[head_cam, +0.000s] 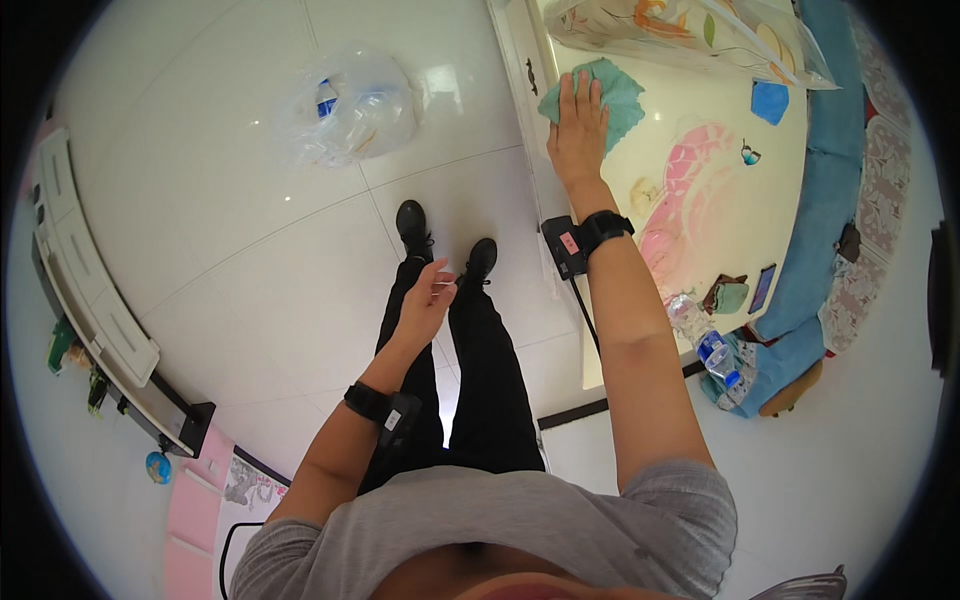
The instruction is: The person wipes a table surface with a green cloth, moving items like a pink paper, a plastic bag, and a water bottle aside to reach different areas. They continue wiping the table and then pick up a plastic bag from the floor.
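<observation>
My right hand [579, 127] holds a crumpled green cloth [622, 97] under its outstretched fingers, against the top of a cream table [705, 277]. The cloth spreads out past the fingers near the table's left edge. My left hand [426, 307] hangs in the air over my legs with loosely bent fingers and nothing in it. Just beyond the cloth lies a large clear plastic bag [667, 34] with a printed leaf pattern.
On the table are a blue cloth piece [770, 102], a phone [762, 288], a small folded cloth item [727, 295] and a plastic bottle [709, 341]. A clear bag [367, 112] with a bottle sits on the tiled floor. A blue sofa [825, 187] borders the table; a white cabinet [94, 255] stands left.
</observation>
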The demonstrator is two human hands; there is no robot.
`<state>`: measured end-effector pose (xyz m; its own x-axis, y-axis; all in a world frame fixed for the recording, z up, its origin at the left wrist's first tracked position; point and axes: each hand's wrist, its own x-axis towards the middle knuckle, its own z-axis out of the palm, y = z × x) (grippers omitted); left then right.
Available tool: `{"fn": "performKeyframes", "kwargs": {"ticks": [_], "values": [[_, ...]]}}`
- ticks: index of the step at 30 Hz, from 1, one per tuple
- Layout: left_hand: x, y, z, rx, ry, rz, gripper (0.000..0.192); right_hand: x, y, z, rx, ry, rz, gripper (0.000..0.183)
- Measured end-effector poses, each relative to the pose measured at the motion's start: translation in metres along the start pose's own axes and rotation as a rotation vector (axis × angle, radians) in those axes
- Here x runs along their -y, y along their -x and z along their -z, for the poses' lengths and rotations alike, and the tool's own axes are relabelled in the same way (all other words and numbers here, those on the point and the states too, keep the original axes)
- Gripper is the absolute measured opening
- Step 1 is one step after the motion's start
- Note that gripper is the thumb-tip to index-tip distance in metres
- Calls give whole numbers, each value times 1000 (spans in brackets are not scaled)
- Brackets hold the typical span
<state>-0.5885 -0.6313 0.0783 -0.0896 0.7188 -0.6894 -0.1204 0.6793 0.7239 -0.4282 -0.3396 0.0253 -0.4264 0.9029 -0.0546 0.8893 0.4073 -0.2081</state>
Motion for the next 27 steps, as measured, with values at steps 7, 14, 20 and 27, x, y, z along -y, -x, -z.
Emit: {"fn": "performKeyframes", "kwargs": {"ticks": [7,14,20,27], "values": [[-4,0,-27,-33,-10,10,44,-9,93,8,140,10,-27,65],[-4,19,-24,-86,27,20,44,-27,221,12,193,-89,-98,75],[-5,53,-26,-125,42,61,44,-38,336,16,266,-127,-262,72],[4,102,-7,-144,-12,17,45,-63,533,31,377,-231,-416,70]]}}
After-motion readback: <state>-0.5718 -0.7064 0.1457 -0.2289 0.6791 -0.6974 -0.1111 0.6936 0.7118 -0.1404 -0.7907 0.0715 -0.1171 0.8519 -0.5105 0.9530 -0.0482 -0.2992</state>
